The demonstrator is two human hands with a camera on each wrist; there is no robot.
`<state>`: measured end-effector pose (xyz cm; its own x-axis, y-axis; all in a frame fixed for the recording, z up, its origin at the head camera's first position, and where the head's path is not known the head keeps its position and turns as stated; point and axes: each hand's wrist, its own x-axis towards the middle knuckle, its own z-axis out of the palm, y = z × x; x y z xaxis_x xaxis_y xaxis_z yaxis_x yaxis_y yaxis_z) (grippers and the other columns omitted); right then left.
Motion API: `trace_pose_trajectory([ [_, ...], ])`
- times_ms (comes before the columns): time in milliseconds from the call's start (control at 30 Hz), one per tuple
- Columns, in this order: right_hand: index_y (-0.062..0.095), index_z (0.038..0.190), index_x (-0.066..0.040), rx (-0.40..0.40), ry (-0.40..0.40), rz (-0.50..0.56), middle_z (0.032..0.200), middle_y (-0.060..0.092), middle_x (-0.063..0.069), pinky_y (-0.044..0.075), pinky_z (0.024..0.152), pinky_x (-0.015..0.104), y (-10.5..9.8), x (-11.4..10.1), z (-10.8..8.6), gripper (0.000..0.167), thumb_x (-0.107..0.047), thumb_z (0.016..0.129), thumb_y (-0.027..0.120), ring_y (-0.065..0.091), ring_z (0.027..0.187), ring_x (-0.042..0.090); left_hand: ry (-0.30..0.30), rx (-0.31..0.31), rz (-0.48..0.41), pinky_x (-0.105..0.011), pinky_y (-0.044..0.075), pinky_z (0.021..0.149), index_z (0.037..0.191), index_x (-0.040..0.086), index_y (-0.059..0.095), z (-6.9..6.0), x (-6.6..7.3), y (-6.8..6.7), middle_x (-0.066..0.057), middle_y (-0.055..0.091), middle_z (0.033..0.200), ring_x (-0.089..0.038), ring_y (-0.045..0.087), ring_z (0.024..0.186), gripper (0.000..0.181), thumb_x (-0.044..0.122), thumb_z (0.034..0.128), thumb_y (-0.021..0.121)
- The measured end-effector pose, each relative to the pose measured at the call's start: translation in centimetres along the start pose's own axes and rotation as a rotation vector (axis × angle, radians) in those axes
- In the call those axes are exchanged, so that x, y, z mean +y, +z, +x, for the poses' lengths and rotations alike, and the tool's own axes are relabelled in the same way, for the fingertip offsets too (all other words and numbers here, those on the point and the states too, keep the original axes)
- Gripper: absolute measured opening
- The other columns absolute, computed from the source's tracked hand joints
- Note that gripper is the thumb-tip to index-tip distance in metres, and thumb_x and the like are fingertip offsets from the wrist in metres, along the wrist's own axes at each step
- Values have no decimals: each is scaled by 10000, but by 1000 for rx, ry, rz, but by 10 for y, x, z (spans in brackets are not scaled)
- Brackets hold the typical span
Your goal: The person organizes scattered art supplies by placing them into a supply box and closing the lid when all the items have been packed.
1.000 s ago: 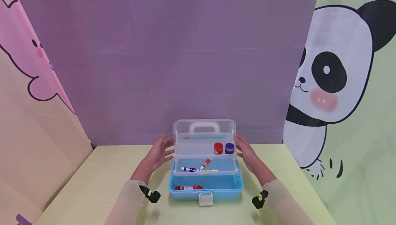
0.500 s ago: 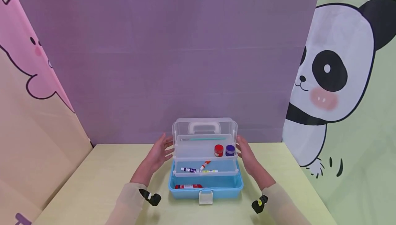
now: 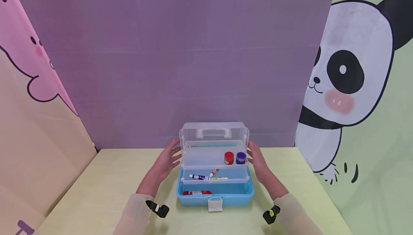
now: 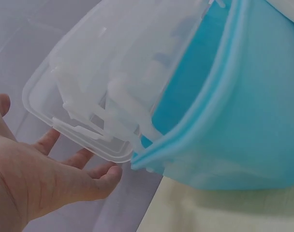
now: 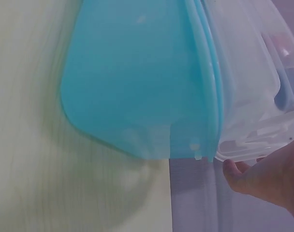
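Observation:
A blue storage box [image 3: 190,202] with a white latch [image 3: 215,204] stands with its clear lid [image 3: 190,131] raised. Two clear trays are spread inside. The upper tray [image 3: 203,156] bears a teal paintbrush [image 3: 213,145], a red paint jar [image 3: 229,158] and a purple paint jar [image 3: 240,158]. On the lower tray [image 3: 232,172] lie several small paint tubes [image 3: 198,177]. A red paint tube [image 3: 197,192] lies in the base. My left hand [image 3: 166,161] touches the lid's left edge, fingers spread behind it. My right hand [image 3: 258,161] is at its right edge, fingertips partly hidden behind the lid.
The box rests on a pale wooden table [image 3: 122,181]. Close behind the lid hangs a purple cloth [image 3: 206,66]. Patterned side panels with a panda [image 3: 358,66] and a pink figure [image 3: 19,48] flank the table. Each wrist bears a small black camera [image 3: 162,211].
The lid tilts slightly toward me and looks wider. The upper tray and its jars have dropped a little nearer the base. Both hands stay beside the lid. The head view shifts slightly.

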<state>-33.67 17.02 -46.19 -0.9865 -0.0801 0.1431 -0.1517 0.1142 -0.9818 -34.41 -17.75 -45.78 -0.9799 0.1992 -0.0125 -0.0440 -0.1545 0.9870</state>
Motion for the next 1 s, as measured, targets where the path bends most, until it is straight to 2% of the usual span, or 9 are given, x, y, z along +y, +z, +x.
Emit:
trace_pose_trajectory([
  [300,237,1502,-78,13,-6,-32,1532,241,188,233,1084,626,-2,0,-5,681,-560,1022,261,238,1396,447,16,37,-17,-570,178,1122,1516,148,236,-7,-9,7,-206,206,1551,-455,195,1408,683,557,994,396],
  [567,291,1496,-68,49,-10,-110,1480,343,186,292,1059,619,1,-5,-8,667,-541,1027,281,301,1375,411,35,93,15,-544,195,1125,1489,57,192,-7,-4,20,-256,212,1526,-489,213,1389,653,462,1024,406],
  [833,326,1479,-39,58,31,-153,1463,378,210,311,1060,597,2,-15,-10,689,-552,1021,292,337,1356,412,26,138,73,-554,201,1121,1455,5,228,-8,-2,23,-270,266,1494,-501,237,1374,755,557,984,437],
  [1000,346,1473,-32,75,89,-166,1455,391,221,327,1066,562,4,-19,-7,724,-584,1007,294,362,1337,414,-11,189,124,-543,237,1114,1441,14,285,-8,-4,21,-241,319,1477,-458,292,1369,795,611,946,464],
])
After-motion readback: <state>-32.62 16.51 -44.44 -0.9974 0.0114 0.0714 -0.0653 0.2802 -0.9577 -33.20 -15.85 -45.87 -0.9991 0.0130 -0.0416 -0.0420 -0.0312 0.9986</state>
